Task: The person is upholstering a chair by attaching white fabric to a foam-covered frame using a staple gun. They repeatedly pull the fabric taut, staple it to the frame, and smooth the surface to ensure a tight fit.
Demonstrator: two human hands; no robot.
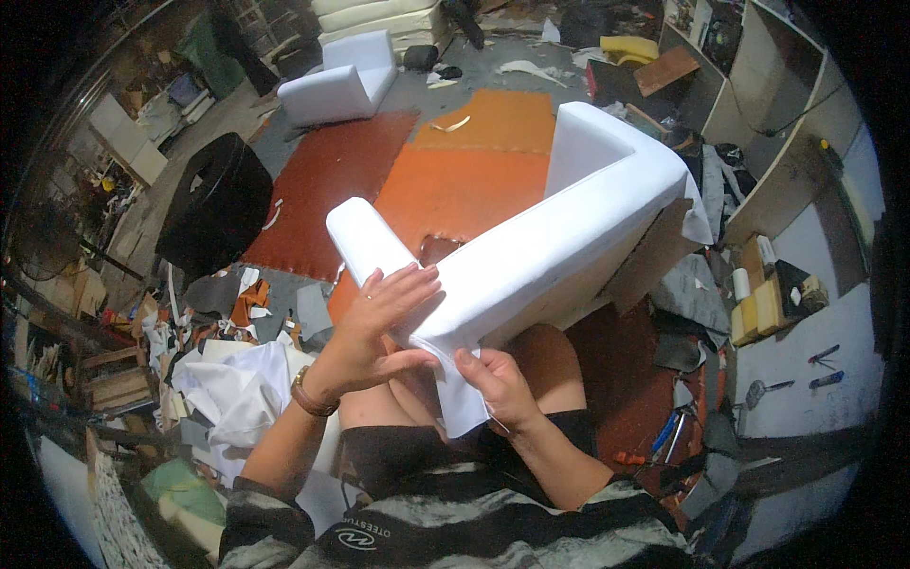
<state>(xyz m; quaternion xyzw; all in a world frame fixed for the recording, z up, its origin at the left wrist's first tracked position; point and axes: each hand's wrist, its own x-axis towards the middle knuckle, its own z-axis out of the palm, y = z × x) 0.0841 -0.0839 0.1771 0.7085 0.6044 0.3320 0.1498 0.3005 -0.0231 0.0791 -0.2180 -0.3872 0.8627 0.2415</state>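
Note:
Across my lap rests a white upholstered furniture frame (540, 237) with raised arms at its ends and bare board showing along its right side. My left hand (393, 308), wearing a ring and a wristwatch, lies with its fingers stretched out on the near corner of the cover. Its thumb points toward the fabric edge. A loose flap of white cover fabric (462, 403) hangs from that corner. My right hand (498, 384) grips the flap, with the thumb on top and the fingers partly hidden.
Brown and orange mats (474, 194) cover the floor ahead. A similar white piece (341, 81) stands at the back, and a black rounded piece (213, 204) at left. Fabric scraps (237, 384) lie left. Screwdrivers (668, 431) and a bench with yellow blocks (758, 313) are at right.

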